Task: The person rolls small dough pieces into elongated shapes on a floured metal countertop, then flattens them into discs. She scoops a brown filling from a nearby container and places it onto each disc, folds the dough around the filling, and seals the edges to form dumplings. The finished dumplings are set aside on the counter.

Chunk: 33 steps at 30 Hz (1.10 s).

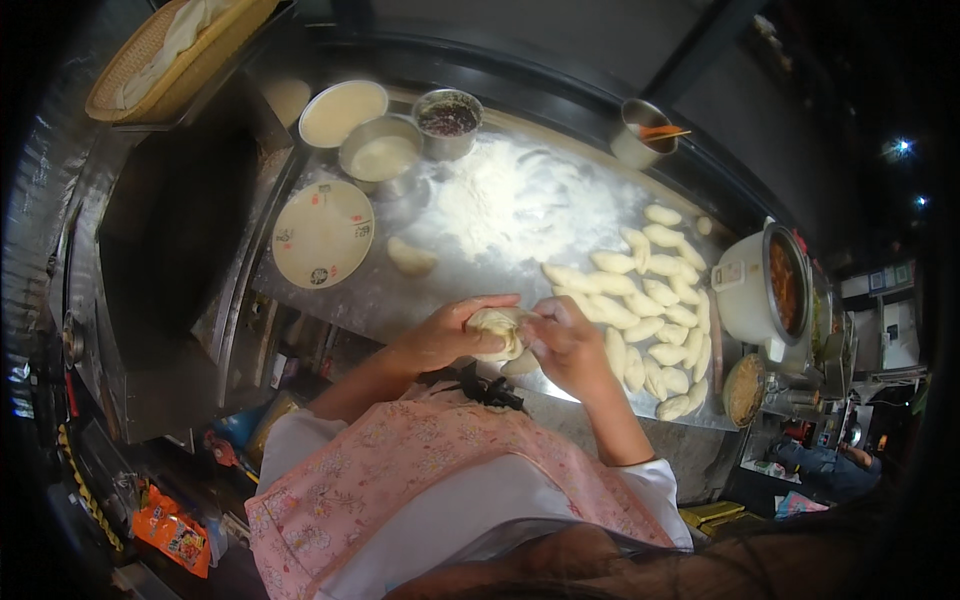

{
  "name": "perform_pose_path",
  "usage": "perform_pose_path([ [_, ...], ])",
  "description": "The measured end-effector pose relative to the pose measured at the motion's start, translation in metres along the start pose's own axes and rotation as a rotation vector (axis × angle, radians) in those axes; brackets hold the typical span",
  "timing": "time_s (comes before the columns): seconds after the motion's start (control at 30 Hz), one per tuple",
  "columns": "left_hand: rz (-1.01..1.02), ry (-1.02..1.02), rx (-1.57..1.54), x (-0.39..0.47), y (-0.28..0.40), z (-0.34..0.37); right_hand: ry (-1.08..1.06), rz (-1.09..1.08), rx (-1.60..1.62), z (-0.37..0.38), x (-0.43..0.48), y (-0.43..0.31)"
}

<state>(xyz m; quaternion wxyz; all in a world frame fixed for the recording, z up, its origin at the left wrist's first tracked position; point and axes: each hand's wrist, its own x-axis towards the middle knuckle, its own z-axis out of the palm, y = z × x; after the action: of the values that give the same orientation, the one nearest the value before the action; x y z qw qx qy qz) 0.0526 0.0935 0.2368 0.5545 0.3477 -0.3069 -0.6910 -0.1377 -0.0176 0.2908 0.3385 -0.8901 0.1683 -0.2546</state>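
Note:
My left hand (450, 334) cups a rounded piece of dough (495, 324), its top gathered in folds. The fingertips of my right hand (566, 341) pinch the dough's right edge. Below the hands, another dough piece (520, 364) lies partly hidden at the table's near edge. Many oblong dough pieces (643, 304) lie close together on the right of the metal worktable (352, 300). A single dough lump (412, 257) rests apart, left of the loose white flour (517, 202) spread over the middle.
A plate with printed marks (322, 234), a metal bowl (381, 150) and a pot of dark filling (448, 124) stand at the left. Far back is a metal cup (641, 135). A white pot (757, 277) of reddish food borders the right, above a bowl of brownish food (745, 390).

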Motion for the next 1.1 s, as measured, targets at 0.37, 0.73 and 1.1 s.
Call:
perform_pose_path([
  [0.37, 0.123, 0.168, 0.362, 0.002, -0.006, 0.015, -0.030, -0.097, -0.053, -0.005, 0.003, -0.005],
  [0.73, -0.137, 0.088, -0.145, 0.011, 0.005, 0.018, -0.203, -0.099, -0.071, -0.025, 0.007, -0.017],
  [1.1, 0.296, 0.091, 0.226, 0.002, 0.008, 0.031, -0.059, -0.108, -0.071, -0.018, 0.004, -0.016],
])
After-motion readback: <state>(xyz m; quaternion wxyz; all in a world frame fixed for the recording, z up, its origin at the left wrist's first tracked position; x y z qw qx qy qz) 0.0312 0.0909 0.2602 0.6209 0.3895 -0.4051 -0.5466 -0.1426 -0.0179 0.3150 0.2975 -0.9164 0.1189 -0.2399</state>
